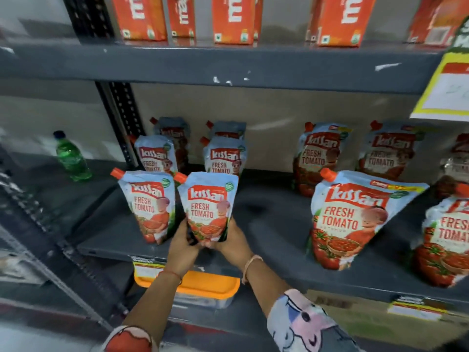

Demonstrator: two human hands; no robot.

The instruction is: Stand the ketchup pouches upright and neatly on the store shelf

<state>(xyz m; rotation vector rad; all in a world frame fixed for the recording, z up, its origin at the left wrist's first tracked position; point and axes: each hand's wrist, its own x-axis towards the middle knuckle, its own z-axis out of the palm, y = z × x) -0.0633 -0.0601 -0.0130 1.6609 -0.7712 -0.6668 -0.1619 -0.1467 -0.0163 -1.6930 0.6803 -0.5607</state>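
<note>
While my fingers (229, 226) clamp the ketchup pouch (207, 205) base at the shelf (266, 232) edge, its soft bottom could buckle, toppling the neighbouring pouch (149, 204).

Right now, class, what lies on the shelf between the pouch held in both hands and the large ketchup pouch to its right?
Nothing: in the head view, the shelf is bare between the held pouch and the large pouch.
</note>
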